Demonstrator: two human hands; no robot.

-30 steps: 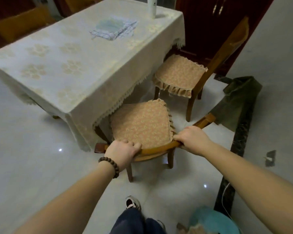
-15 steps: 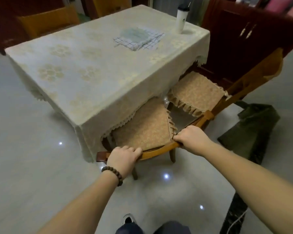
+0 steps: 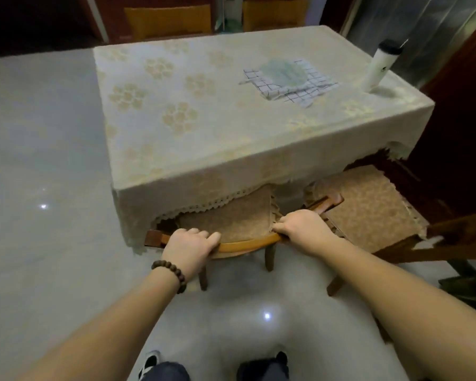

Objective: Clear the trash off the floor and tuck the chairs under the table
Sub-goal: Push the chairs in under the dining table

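Both hands, left (image 3: 188, 247) and right (image 3: 300, 229), clamped on near chair (image 3: 248, 244) backrest, seat half under desk (image 3: 176, 171). Risk: its right rail-end jams against second chair (image 3: 368, 204); tablecloth lace snags

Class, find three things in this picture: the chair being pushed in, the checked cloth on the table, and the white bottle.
chair (image 3: 248, 244), head view: on its curved wooden backrest, between the two hands.
checked cloth (image 3: 308, 89), head view: on its gridded near corner.
white bottle (image 3: 378, 68), head view: on the middle of its body.
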